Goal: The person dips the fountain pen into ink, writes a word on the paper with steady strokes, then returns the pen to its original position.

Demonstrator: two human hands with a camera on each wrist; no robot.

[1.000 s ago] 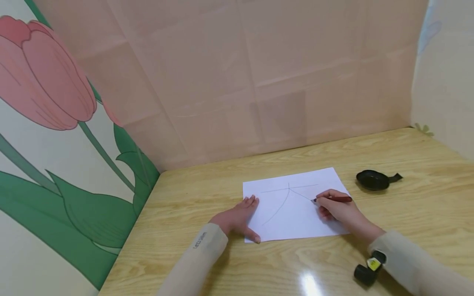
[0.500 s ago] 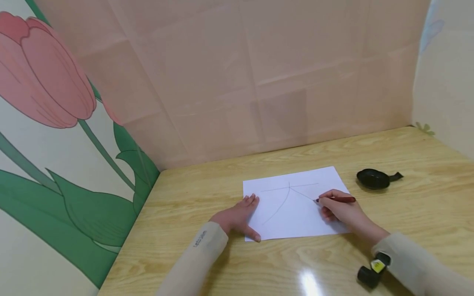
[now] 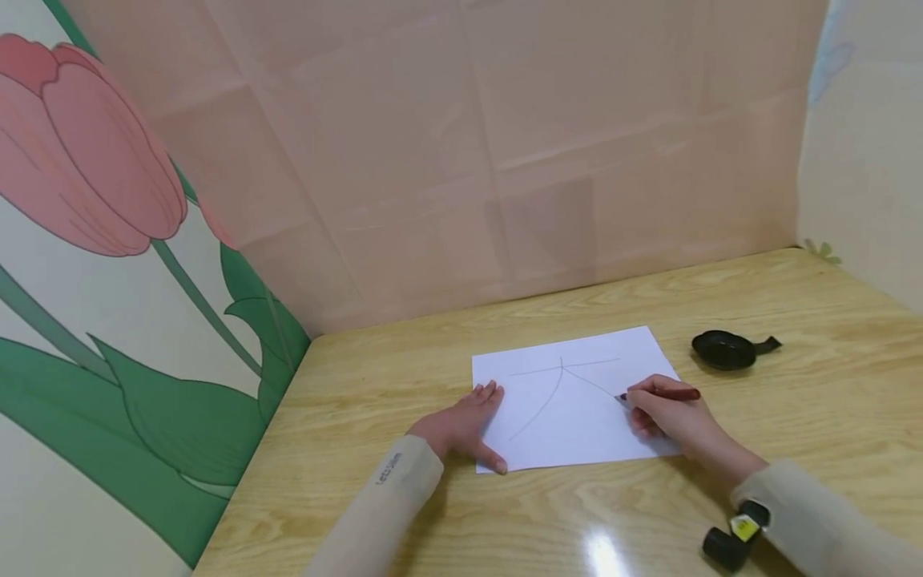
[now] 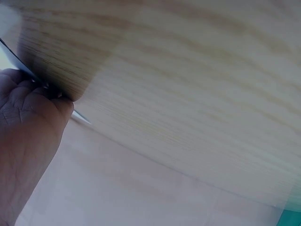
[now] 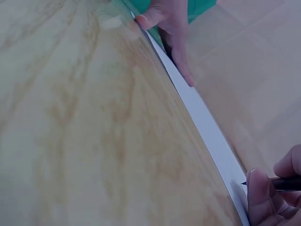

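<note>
A white sheet of paper lies on the wooden table, bearing a near-level line, a short upright stroke, a curve down to the left and a slanted line to the right. My left hand rests spread on the paper's left edge, thumb near the lower corner. In my right hand a dark red pen is pinched, its tip at the lower end of the slanted line. The right wrist view shows the pen between thumb and fingers, with its dark tip right at the paper.
A small black pan with a short handle sits right of the paper. Behind the wooden table hangs a pinkish sheet. A wall with a painted tulip borders the left side. A black wrist camera hangs beneath the right sleeve.
My right hand has moved slightly right and down with the pen, and the slanted line has grown longer. The left hand stays in place on the paper.
</note>
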